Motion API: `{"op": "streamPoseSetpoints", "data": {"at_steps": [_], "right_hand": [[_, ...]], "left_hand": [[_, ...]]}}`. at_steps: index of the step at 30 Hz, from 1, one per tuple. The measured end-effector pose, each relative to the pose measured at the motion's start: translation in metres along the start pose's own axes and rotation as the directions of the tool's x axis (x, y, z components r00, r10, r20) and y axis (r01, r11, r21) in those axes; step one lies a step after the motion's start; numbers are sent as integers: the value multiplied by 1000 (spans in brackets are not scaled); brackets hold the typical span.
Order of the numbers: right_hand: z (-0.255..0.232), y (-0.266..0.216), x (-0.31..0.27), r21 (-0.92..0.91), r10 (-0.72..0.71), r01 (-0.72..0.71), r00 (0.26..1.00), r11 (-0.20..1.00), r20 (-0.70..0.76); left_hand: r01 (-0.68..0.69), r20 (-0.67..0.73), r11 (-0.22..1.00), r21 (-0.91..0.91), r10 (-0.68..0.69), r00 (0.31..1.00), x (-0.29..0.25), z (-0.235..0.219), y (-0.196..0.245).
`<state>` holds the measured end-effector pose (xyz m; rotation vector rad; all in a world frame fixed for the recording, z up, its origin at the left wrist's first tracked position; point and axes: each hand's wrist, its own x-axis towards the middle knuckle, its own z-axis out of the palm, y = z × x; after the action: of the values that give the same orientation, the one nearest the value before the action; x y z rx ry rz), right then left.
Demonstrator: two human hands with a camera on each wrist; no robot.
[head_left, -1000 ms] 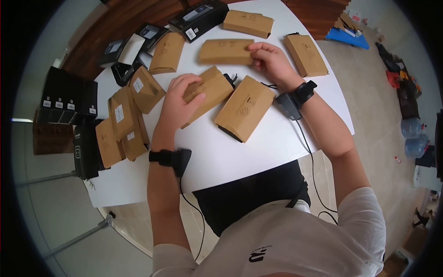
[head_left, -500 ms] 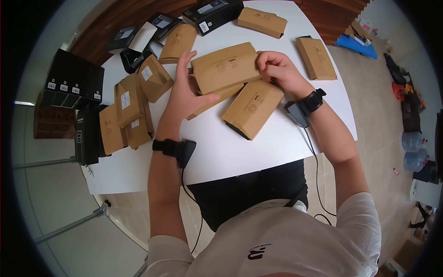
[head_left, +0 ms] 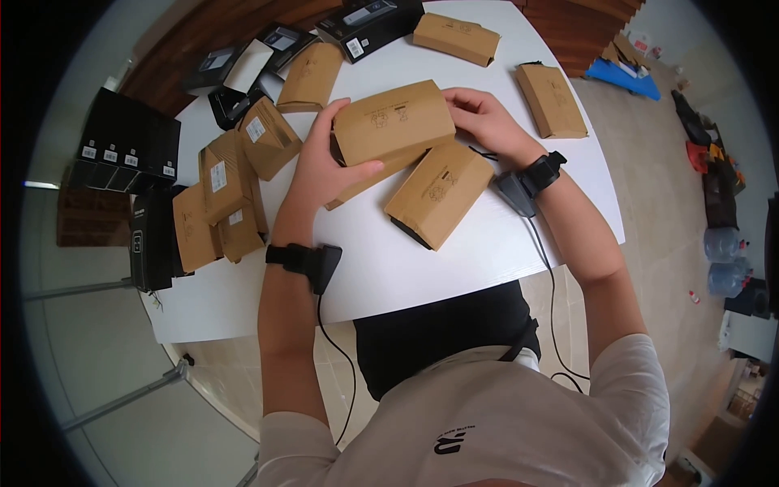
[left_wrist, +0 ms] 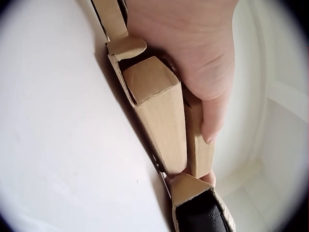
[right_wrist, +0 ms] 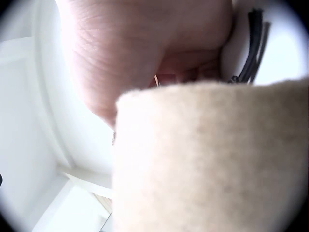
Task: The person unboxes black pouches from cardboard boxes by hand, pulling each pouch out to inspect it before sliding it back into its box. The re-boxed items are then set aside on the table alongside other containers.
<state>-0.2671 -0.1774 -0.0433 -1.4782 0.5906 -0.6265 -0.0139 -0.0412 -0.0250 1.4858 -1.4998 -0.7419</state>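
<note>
A brown cardboard box [head_left: 393,122] with printed symbols is held up over the table between both hands. My left hand [head_left: 316,166] grips its left end, thumb along the near side and fingers behind. At the opposite end, my right hand [head_left: 491,122] holds the box with curled fingers, partly hidden behind it. Beneath lies a second cardboard box [left_wrist: 159,116], mostly covered in the head view. A third cardboard box [head_left: 438,195], nearer the person, shows black material inside its open end [left_wrist: 200,212]. Blurred cardboard fills much of the right wrist view below the right hand [right_wrist: 145,48].
More cardboard boxes lie at the back [head_left: 458,39], the right edge [head_left: 552,101] and in a left-hand pile [head_left: 231,187]. Black boxes [head_left: 369,28] stand at the back and left [head_left: 130,142]. Wrist-camera cables [head_left: 548,276] hang over the white table's [head_left: 365,280] front edge.
The box came from the back of the table toward the person, brought by the right hand. The left hand left the box beneath and took this one's left end; lately it tilted slightly.
</note>
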Motion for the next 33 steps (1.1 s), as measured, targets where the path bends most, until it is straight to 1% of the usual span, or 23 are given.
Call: {"op": "streamPoseSetpoints", "data": {"at_steps": [1,3,8,10,11,13,14,16,22,24,26,28,29,31,32,33], "right_hand": [[-2,0,1,-2,-7,7,1000,1000,-2],[-6,3,2,-86,9,-4,998,996,55],[-6,12,5,-65,-3,6,998,998,56],[-5,12,4,-23,-44,45,999,999,26],[-4,11,4,-22,-42,43,999,999,25],[-1,8,1,9,-108,108,992,994,62],[-1,6,0,9,-107,106,992,994,63],[0,1,-2,0,-71,72,992,997,108],[-5,1,-1,-62,-66,79,982,995,177],[-5,1,-1,-60,-59,70,983,996,173],[-6,2,-1,-54,-54,64,984,997,169],[-9,4,1,-132,-52,70,989,989,136],[-10,5,1,-132,-54,71,990,989,133],[-12,8,3,-98,-147,152,987,984,57],[-14,11,4,-98,-149,154,987,983,58],[-15,14,5,-12,-128,129,992,992,9]], "left_hand": [[-2,1,1000,21,2,1000,0,0,0],[-9,4,999,40,9,1000,0,0,-1],[-11,10,1000,12,11,1000,-2,2,1],[-7,14,1000,7,7,1000,-3,2,7],[-6,15,1000,2,6,1000,-3,2,8],[-3,22,1000,-8,3,1000,-3,1,6],[0,27,1000,-18,1,1000,-3,2,5],[6,36,999,-35,-5,999,-3,2,5],[42,53,998,-37,-40,998,-3,2,8],[45,62,998,-37,-42,997,-3,2,6],[44,64,996,-79,-39,997,-3,1,5],[38,48,994,-102,-33,998,-3,1,4],[29,28,991,-127,-25,999,-2,1,3],[29,23,989,-148,-26,999,-1,0,1],[33,16,985,-169,-30,999,-1,-1,0],[31,14,985,-168,-29,999,-1,-1,-1]]}}
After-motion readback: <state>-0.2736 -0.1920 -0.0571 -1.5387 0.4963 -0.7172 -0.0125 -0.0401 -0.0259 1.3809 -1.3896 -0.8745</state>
